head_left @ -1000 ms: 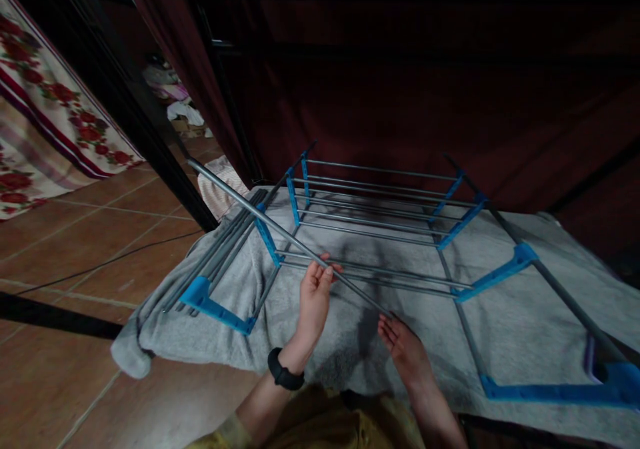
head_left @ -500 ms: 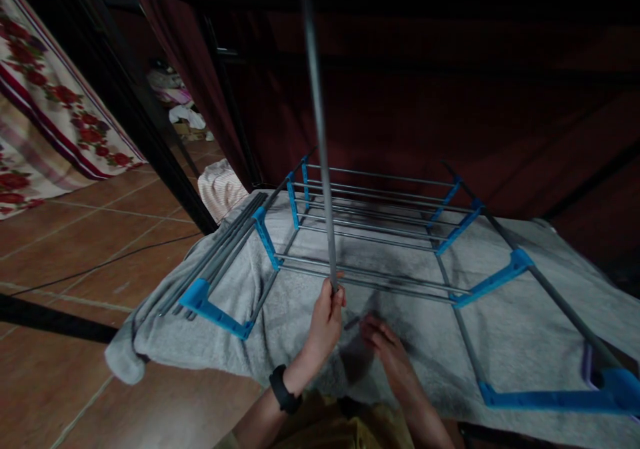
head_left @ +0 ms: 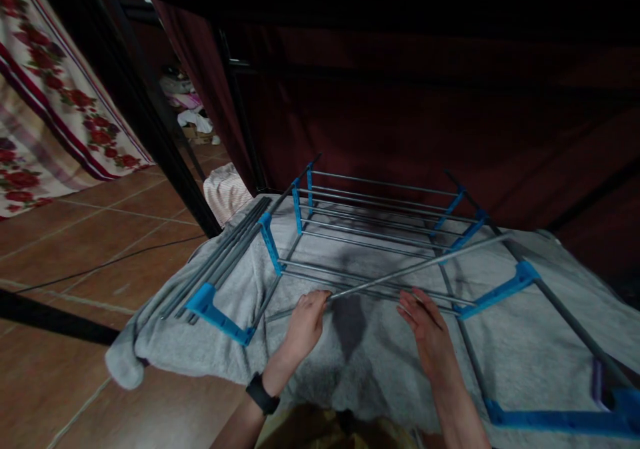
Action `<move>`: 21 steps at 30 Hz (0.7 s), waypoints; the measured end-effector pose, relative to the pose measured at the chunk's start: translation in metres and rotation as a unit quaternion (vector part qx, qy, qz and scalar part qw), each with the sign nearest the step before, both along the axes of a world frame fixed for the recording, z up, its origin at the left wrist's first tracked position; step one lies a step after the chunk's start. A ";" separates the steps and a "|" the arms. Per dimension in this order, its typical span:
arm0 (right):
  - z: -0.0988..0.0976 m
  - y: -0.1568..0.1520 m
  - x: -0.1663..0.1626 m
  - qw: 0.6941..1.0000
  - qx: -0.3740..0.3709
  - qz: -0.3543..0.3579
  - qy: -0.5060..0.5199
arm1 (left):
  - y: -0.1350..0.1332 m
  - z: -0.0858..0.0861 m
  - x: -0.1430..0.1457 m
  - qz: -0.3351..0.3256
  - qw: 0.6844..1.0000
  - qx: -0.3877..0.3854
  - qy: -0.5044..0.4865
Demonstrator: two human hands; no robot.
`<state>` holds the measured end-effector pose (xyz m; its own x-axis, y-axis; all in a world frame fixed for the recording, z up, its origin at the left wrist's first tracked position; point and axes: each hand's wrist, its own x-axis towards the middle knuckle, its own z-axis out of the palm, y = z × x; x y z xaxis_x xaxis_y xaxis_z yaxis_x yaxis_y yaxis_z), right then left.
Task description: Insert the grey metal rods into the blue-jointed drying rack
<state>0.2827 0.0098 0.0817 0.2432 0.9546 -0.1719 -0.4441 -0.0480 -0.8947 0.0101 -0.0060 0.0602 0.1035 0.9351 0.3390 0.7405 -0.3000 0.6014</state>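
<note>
A grey metal rod (head_left: 415,269) slants from lower left up to the right above a partly built rack (head_left: 380,229) of grey rods and blue plastic connectors. My left hand (head_left: 306,322), with a black watch on its wrist, is closed on the rod's near end. My right hand (head_left: 430,332) is open with its fingers stretched out just under the rod's middle, touching or almost touching it. The rack lies on a grey towel (head_left: 360,355) spread over the floor.
A bundle of loose grey rods (head_left: 220,255) lies at the towel's left edge beside a blue connector (head_left: 213,309). Another blue piece (head_left: 560,419) sits at the right front. A dark curtain hangs behind, a floral cloth (head_left: 55,109) at the left, brown floor tiles (head_left: 75,249).
The rod pointed up-left, was swung upright, and now lies tilted to the right. My left hand kept hold of it; my right hand moved right and opened under it.
</note>
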 end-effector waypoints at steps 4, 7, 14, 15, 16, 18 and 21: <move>0.000 0.004 0.005 0.998 0.048 -0.016 0.048 | -0.005 0.006 -0.007 -0.019 0.991 -0.022 0.134; -0.008 0.005 0.011 0.996 0.052 -0.006 0.068 | -0.006 0.010 -0.014 -0.029 0.982 -0.017 0.186; -0.051 0.006 0.032 0.994 -0.021 -0.047 0.101 | -0.002 0.025 -0.032 0.007 0.970 0.010 0.244; -0.059 0.005 0.035 0.993 -0.035 -0.048 0.101 | -0.002 0.027 -0.036 0.019 0.969 0.014 0.244; -0.067 0.004 0.039 0.993 -0.046 -0.050 0.101 | -0.002 0.028 -0.039 0.031 0.970 0.018 0.242; -0.082 0.002 0.046 0.991 -0.064 -0.047 0.103 | -0.003 0.026 -0.046 0.054 0.972 0.031 0.229; -0.099 -0.001 0.054 0.990 -0.081 -0.047 0.109 | -0.001 0.020 -0.057 0.125 0.975 0.070 0.168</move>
